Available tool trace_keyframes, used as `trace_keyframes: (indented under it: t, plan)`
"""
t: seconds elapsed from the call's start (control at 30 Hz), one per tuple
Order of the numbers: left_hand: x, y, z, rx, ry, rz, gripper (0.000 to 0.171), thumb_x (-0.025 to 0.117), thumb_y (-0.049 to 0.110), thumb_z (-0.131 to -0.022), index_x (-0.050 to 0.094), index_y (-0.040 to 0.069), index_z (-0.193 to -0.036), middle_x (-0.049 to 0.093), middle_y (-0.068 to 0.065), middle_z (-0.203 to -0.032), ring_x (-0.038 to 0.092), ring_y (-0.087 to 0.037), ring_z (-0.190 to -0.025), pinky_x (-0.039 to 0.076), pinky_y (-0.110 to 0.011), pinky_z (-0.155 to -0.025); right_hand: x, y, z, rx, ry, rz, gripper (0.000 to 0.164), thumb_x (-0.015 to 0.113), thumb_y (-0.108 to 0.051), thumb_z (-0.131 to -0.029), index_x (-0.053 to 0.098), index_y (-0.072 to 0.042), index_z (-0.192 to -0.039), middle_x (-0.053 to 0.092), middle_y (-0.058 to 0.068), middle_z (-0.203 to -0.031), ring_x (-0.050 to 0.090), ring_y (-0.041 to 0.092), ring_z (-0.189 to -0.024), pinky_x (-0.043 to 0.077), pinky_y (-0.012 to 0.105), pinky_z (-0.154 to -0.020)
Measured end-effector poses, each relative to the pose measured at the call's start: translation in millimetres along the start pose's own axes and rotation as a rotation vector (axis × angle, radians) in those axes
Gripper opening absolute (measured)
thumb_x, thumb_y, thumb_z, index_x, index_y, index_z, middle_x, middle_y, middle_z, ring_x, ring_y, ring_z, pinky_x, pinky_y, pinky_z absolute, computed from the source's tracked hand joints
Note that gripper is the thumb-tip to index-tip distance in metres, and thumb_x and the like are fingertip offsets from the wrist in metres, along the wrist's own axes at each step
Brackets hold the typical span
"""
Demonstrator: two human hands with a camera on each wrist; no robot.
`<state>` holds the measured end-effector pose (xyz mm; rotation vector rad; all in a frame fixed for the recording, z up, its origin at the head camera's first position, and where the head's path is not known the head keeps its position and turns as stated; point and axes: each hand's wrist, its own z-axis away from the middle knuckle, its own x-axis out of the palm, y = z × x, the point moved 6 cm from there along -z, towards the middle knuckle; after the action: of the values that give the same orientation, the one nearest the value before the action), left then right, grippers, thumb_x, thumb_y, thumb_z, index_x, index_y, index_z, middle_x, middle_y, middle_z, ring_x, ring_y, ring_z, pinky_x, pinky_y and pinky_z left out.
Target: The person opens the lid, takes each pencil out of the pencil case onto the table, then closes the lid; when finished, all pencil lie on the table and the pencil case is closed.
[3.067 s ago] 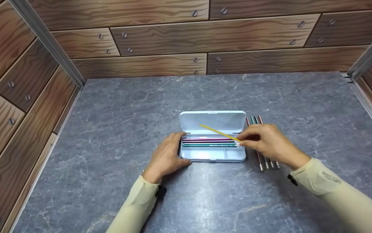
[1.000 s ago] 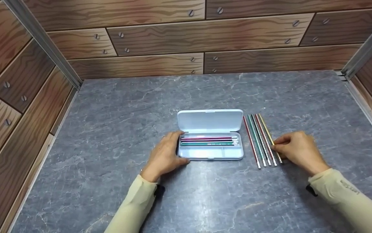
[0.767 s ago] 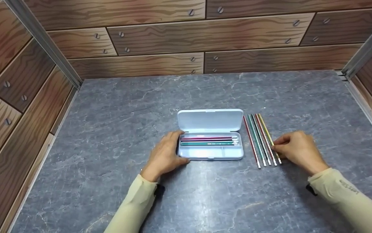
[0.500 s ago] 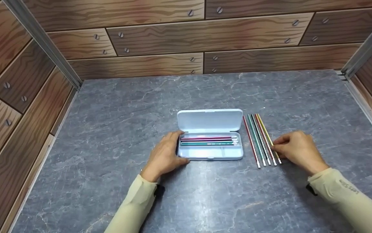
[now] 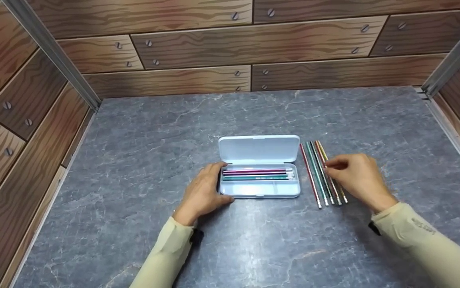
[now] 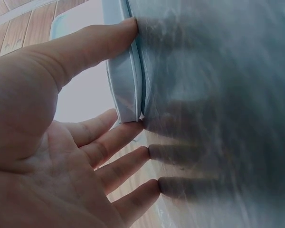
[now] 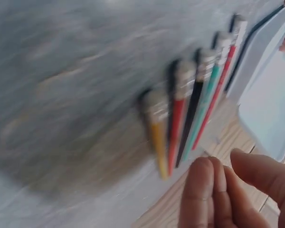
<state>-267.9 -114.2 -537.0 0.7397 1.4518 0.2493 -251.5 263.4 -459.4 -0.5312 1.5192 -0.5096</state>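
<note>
A pale pencil case (image 5: pixel 247 188) lies with its lid (image 5: pixel 259 149) raised and several pencils (image 5: pixel 253 174) in its rear compartment. Its left end is held by my left hand (image 5: pixel 202 194), thumb at the front edge and fingers at the back corner; the left wrist view shows that thumb on the case wall (image 6: pixel 123 85). My right hand (image 5: pixel 355 176) hovers over the right side of a pencil row, thumb and fingers apart with nothing between them in the right wrist view. That row has a red pencil (image 5: pixel 309 176), green and black ones, another red, and a yellow pencil (image 7: pixel 158 145) outermost.
The grey marbled tabletop (image 5: pixel 154 132) stretches around the case. Wood-patterned panels (image 5: pixel 190 48) stand at the back and sides, with metal corner posts (image 5: pixel 54 52) between them.
My right hand first laid the yellow pencil at the right end of the row, then let go and shifted up and left over the pencils. The left hand stays on the case.
</note>
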Motion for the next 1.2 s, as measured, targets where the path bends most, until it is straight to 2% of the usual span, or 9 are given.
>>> trace_keyframes:
  t: [0.07, 0.13, 0.27, 0.4, 0.53, 0.63, 0.73, 0.97, 1.2]
  plan:
    - [-1.0, 0.4, 1.4, 0.004, 0.009, -0.007, 0.101, 0.104, 0.030, -0.074, 0.054, 0.015, -0.160, 0.066, -0.012, -0.152, 0.064, -0.034, -0.140, 0.055, -0.056, -0.117, 6, -13, -2, -0.062, 0.016, -0.027, 0.025, 0.084, -0.015, -0.097, 0.086, -0.006, -0.120, 0.085, 0.020, -0.120, 0.081, 0.040, -0.110, 0.064, 0.048, -0.090]
    - [-7.3, 8.6, 5.6, 0.001, 0.004, 0.002, 0.100, 0.104, 0.027, -0.074, 0.054, 0.012, -0.160, 0.066, -0.014, -0.151, 0.064, -0.035, -0.139, 0.055, -0.057, -0.117, 15, -27, -5, -0.145, 0.021, -0.067, 0.025, 0.084, -0.010, -0.097, 0.085, -0.004, -0.121, 0.085, 0.020, -0.119, 0.081, 0.040, -0.108, 0.066, 0.051, -0.093]
    - [-21.7, 31.2, 15.1, -0.024, -0.029, 0.015, 0.095, 0.102, 0.017, -0.077, 0.054, 0.005, -0.158, 0.065, -0.020, -0.150, 0.063, -0.040, -0.139, 0.054, -0.060, -0.117, 41, -57, -9, -0.385, 0.001, -0.078, 0.028, 0.085, -0.001, -0.094, 0.083, 0.000, -0.122, 0.085, 0.018, -0.116, 0.082, 0.035, -0.103, 0.068, 0.049, -0.094]
    - [-22.8, 34.6, 16.6, -0.044, -0.050, 0.024, 0.094, 0.100, 0.017, -0.079, 0.053, 0.005, -0.159, 0.064, -0.020, -0.152, 0.062, -0.040, -0.142, 0.053, -0.060, -0.119, 69, -79, -9, -0.606, -0.070, 0.059, 0.029, 0.085, -0.005, -0.095, 0.081, 0.001, -0.124, 0.084, 0.017, -0.116, 0.081, 0.036, -0.106, 0.067, 0.052, -0.097]
    - [-22.3, 35.5, 15.3, -0.044, -0.055, 0.032, 0.094, 0.101, 0.018, -0.080, 0.053, 0.007, -0.160, 0.064, -0.019, -0.154, 0.061, -0.041, -0.144, 0.052, -0.060, -0.120, 89, -89, -5, -0.737, -0.124, 0.218, 0.032, 0.080, -0.012, -0.101, 0.078, 0.001, -0.130, 0.082, 0.018, -0.121, 0.080, 0.037, -0.113, 0.065, 0.052, -0.102]
    - [-22.1, 36.6, 13.8, -0.032, -0.054, 0.029, 0.094, 0.100, 0.018, -0.080, 0.053, 0.005, -0.160, 0.063, -0.020, -0.154, 0.061, -0.041, -0.144, 0.052, -0.059, -0.121, 95, -90, -1, -0.782, -0.121, 0.292, 0.033, 0.078, -0.013, -0.104, 0.076, 0.003, -0.133, 0.080, 0.018, -0.123, 0.079, 0.035, -0.114, 0.066, 0.049, -0.101]
    - [-22.3, 36.6, 11.8, -0.026, -0.052, 0.020, 0.094, 0.100, 0.017, -0.080, 0.053, 0.005, -0.160, 0.063, -0.019, -0.155, 0.061, -0.040, -0.145, 0.052, -0.059, -0.121, 96, -92, 2, -0.794, -0.104, 0.319, 0.032, 0.076, -0.012, -0.105, 0.075, 0.004, -0.133, 0.079, 0.018, -0.122, 0.078, 0.035, -0.113, 0.067, 0.048, -0.099]
    - [-23.2, 35.5, 11.3, -0.028, -0.047, 0.017, 0.094, 0.100, 0.017, -0.081, 0.053, 0.003, -0.161, 0.063, -0.020, -0.155, 0.061, -0.041, -0.144, 0.053, -0.059, -0.119, 95, -98, 0, -0.773, -0.115, 0.226, 0.021, 0.078, -0.002, -0.100, 0.081, 0.000, -0.121, 0.082, 0.014, -0.112, 0.080, 0.033, -0.104, 0.067, 0.048, -0.093]
    - [-21.5, 28.0, 12.0, 0.001, -0.020, 0.019, 0.093, 0.100, 0.020, -0.080, 0.053, 0.003, -0.159, 0.064, -0.020, -0.152, 0.063, -0.041, -0.140, 0.055, -0.059, -0.115, 91, -99, -6, -0.722, -0.086, 0.133, 0.013, 0.085, -0.002, -0.094, 0.086, -0.004, -0.107, 0.082, 0.009, -0.098, 0.080, 0.026, -0.090, 0.068, 0.043, -0.083]
